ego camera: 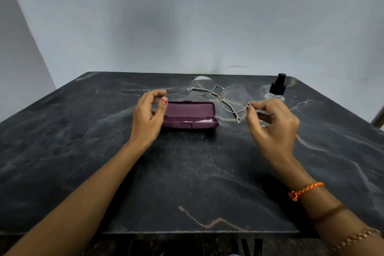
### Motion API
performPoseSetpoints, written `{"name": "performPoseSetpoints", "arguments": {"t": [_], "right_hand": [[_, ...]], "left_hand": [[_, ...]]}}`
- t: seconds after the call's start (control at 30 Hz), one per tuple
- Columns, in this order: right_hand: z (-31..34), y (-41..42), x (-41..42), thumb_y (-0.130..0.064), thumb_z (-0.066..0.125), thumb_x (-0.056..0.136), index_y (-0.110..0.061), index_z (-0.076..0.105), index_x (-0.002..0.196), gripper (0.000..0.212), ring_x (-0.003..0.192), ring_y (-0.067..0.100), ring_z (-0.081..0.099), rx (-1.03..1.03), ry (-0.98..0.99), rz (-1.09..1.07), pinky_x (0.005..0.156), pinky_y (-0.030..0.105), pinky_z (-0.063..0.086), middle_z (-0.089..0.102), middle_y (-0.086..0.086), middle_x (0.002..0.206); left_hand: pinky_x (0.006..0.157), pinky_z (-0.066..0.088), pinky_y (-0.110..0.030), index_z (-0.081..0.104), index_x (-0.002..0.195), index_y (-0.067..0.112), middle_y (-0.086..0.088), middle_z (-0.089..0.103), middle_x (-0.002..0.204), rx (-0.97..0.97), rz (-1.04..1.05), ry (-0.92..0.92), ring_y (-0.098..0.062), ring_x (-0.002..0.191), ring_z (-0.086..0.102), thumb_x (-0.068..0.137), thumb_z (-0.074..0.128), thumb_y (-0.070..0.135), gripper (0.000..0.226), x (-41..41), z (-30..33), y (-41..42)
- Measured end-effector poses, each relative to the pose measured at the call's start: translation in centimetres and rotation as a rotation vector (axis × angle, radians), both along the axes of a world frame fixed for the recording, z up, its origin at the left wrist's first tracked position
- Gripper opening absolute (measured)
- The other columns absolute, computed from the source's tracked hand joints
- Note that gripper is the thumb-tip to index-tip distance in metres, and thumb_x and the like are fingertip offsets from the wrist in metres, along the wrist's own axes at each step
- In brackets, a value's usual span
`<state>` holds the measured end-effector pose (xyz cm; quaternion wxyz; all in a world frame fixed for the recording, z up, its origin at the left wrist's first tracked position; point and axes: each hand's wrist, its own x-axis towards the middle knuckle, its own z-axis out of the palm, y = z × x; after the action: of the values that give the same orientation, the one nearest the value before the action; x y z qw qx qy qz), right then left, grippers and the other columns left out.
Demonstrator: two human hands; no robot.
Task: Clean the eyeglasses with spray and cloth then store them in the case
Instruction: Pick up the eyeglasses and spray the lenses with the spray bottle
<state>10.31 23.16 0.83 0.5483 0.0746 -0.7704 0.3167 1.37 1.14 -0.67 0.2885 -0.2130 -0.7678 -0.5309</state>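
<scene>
Centrally in the frame, thin silver wire-frame eyeglasses with clear lenses are held up over the dark marble-patterned table, tilted, far lens toward upper centre. Right hand, right of centre, pinches the near end of the frame between thumb and forefinger, other fingers curled under. Left hand, left of centre, is empty, fingers loosely curled with a gap between thumb and forefinger, not touching the glasses; red polish on the thumbnail. Purple hard-shell glasses case lies open on the table at centre, just right of the left hand, something pale inside, can't tell what. Clear spray bottle with black pump top stands upright at upper right, behind the right hand. Orange braided thread band on the right wrist, lower right.
</scene>
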Motion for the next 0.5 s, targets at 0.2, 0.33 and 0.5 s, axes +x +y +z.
{"name": "performPoseSetpoints", "arguments": {"t": [0.2,0.33,0.5], "right_hand": [[1.7,-1.3,-2.7,0.001,0.061,0.079,0.003,0.068,0.079,0.007,0.065,0.018,0.060,0.084,-0.026,0.191,0.064,0.017,0.052,0.063,0.010,0.073],[1.7,-1.6,-4.1,0.001,0.060,0.080,0.002,0.068,0.081,0.008,0.066,0.019,0.061,0.024,-0.023,0.252,0.064,0.019,0.053,0.060,0.004,0.076],[1.7,-1.3,-4.6,-0.005,0.054,0.085,-0.010,0.064,0.093,0.014,0.073,0.019,0.062,-0.128,-0.065,0.372,0.065,0.020,0.053,0.063,0.005,0.084]], "left_hand": [[0.075,0.045,-0.009,0.057,0.104,0.021,0.003,0.060,0.102,0.175,-0.144,-0.039,0.004,0.092,0.056,0.096,0.039,0.017,0.020,-0.1,0.4,0.4],[0.064,0.049,-0.010,0.063,0.087,0.023,0.015,0.070,0.077,0.375,-0.221,-0.117,0.004,0.077,0.063,0.093,0.042,0.010,0.026,-0.3,0.7,0.4],[0.064,0.050,-0.013,0.069,0.080,0.020,0.015,0.073,0.076,0.491,-0.299,-0.143,-0.001,0.077,0.064,0.077,0.055,0.026,0.016,-0.1,1.8,0.4]]}}
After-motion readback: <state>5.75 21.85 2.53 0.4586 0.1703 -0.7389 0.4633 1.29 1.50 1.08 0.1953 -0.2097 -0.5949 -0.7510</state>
